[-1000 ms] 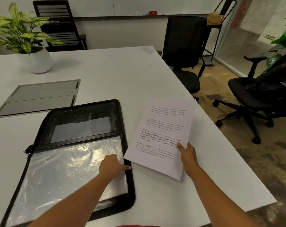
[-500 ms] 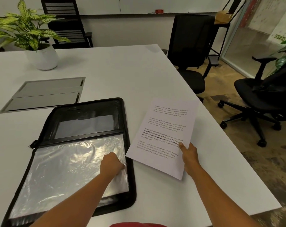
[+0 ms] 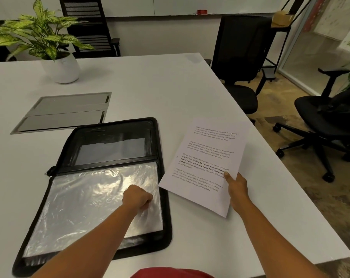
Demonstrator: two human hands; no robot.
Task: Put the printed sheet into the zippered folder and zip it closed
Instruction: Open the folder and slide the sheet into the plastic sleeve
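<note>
A black zip folder (image 3: 114,135) lies spread open on the white surface (image 3: 166,87), its zip undone all round, with a crinkled clear plastic sleeve (image 3: 86,199) covering the near half. The left hand (image 3: 138,198) sits on that sleeve close to its right edge, fingers curled in and pinching the plastic, which puckers under the knuckles. The right hand (image 3: 237,187) grips the printed sheet (image 3: 208,155) by its near right edge, thumb on top over the text and fingers hidden beneath. The sheet is outside the folder, just beside its right side and tilted, with its near left corner reaching the folder's black border; I cannot tell whether it touches there. Farther back on the surface a grey panel (image 3: 66,111) is set flush, and behind it stands a leafy plant (image 3: 39,35) in a white pot. A black chair (image 3: 240,57) is pushed up to the far right edge
</note>
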